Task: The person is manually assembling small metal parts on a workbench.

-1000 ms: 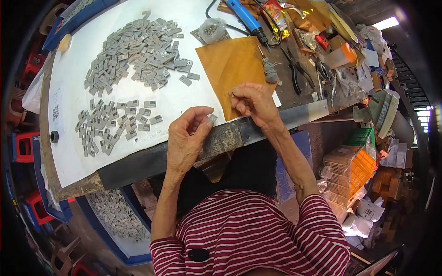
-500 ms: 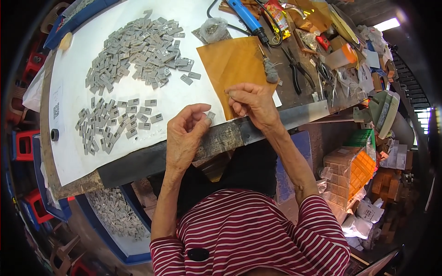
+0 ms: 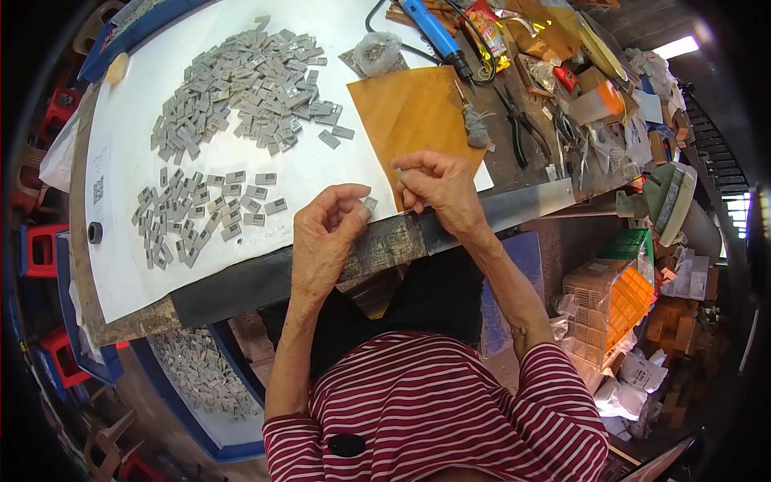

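My left hand (image 3: 328, 233) pinches a small grey metal piece (image 3: 369, 205) between thumb and fingers, just above the table's front edge. My right hand (image 3: 440, 189) is closed beside it over the brown sheet (image 3: 409, 112), its fingertips holding something tiny that I cannot make out. A big heap of grey pieces (image 3: 241, 84) lies at the far left of the white table sheet (image 3: 321, 173). A flatter, spread-out group of grey pieces (image 3: 197, 213) lies nearer, left of my left hand.
A blue-handled tool (image 3: 430, 28), pliers (image 3: 518, 120), a small bag of screws (image 3: 376, 50) and cluttered packets lie at the back right. A blue tray with more grey pieces (image 3: 201, 373) sits below the table. An orange crate (image 3: 614, 301) and boxes stand on the right.
Both hands have stayed near the table edge; my right hand has drawn slightly closer to my left, and the left fingers have shifted on the grey piece.
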Tool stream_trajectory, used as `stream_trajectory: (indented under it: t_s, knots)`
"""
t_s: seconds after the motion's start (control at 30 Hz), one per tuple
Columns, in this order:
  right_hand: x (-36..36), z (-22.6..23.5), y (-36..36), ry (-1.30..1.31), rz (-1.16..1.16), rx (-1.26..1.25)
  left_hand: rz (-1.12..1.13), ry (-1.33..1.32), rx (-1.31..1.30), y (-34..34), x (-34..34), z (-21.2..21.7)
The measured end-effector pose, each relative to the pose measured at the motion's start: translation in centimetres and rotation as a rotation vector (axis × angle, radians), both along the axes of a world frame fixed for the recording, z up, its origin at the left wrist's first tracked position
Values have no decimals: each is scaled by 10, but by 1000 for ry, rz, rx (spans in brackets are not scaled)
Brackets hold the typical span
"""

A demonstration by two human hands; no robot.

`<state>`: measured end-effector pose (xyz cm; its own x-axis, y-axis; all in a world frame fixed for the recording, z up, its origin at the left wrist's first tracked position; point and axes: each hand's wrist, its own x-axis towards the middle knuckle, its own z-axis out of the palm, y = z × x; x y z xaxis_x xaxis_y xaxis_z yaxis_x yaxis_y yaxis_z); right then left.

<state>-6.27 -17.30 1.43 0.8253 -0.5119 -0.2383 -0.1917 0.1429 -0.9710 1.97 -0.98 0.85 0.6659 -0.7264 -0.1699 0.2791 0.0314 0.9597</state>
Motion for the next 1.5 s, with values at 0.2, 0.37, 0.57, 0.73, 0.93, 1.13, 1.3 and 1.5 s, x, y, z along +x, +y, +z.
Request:
stream_trajectory:
  t_s: [0.2,0.37,0.57,0.73,0.93,1.13,1.3,1.5]
  knots:
    - [0,2,8,12,17,-197,-1,3,4,1,0,0]
    - [-1,-9,7,21,37,-440,3,15,0,2,0,-2]
    - [0,-6,8,38,55,-483,14,16,3,2,1,-1]
    - [2,8,12,83,9,-267,38,70,-39,2,2,-2]
    - [4,11,8,37,18,-124,75,136,-87,2,3,-2]
    - [3,12,10,-32,63,-255,57,127,-123,4,3,-8]
    - [3,17,12,-59,107,-141,50,84,-70,3,4,-7]
    - [3,15,15,-77,138,-2,75,-33,51,1,-1,1]
